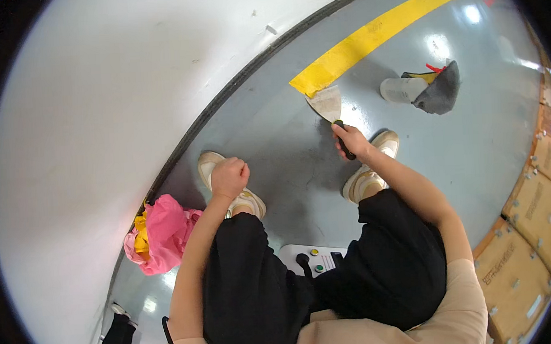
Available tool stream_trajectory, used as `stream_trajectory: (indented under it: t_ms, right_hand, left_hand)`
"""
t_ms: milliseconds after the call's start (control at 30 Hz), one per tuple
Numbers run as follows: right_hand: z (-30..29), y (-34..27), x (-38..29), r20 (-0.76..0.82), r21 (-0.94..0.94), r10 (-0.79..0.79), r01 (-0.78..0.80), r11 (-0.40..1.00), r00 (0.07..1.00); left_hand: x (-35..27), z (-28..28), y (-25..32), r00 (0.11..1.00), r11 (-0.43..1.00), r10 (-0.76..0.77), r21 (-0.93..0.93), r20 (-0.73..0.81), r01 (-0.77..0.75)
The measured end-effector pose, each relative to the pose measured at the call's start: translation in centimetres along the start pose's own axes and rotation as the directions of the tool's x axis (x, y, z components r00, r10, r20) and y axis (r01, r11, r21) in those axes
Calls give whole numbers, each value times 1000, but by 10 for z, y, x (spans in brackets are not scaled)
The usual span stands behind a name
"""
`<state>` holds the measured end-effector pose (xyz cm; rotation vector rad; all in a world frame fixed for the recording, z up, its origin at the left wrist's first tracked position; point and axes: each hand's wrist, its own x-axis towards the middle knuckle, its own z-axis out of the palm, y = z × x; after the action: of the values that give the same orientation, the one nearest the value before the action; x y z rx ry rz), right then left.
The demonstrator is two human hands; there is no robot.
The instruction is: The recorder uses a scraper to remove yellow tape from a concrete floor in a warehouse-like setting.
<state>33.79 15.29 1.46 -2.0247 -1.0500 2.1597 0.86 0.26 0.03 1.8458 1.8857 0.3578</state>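
Note:
My right hand (351, 141) grips the black handle of a scraper (329, 103) with a broad, worn metal blade. Its blade edge meets the near end of a yellow floor tape strip (357, 39), which runs away to the upper right over the grey floor (299, 184). Closed into a fist, my left hand (230, 178) rests above my left shoe (209, 163); nothing shows in it. Left of that arm, a crumpled pink plastic bag (166, 229) holds yellow tape scraps (141, 235).
A white wall (113, 110) with black skirting (233, 86) curves along the left. A translucent container (399, 90) lies beside a dark grey cloth (441, 91). Cardboard boxes (519, 271) line the right. Beneath me is a white panel with buttons (327, 258). Another person's leg (115, 341) shows lower left.

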Motion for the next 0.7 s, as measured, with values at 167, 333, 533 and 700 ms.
stream_trajectory:
  t_ms: [167, 333, 533, 700]
  right_hand:
    - [6, 13, -3, -51, -76, -104, 100, 992, 993]
    - [-7, 28, -9, -51, -154, -102, 93, 984, 993]
    - [-13, 10, 14, -42, -179, -147, 138, 974, 988]
    - [-23, 33, 3, -76, -272, -187, 159, 949, 979]
  left_hand:
    - [-4, 1, -5, 1000, 1000, 15, 25, 1, -15]
    - [-2, 0, -2, 999, 999, 48, 6, -12, -48]
    - [-2, 0, -2, 1000, 1000, 2, 18, 16, -2]
    - [-3, 0, -3, 1000, 1000, 19, -5, 13, -19]
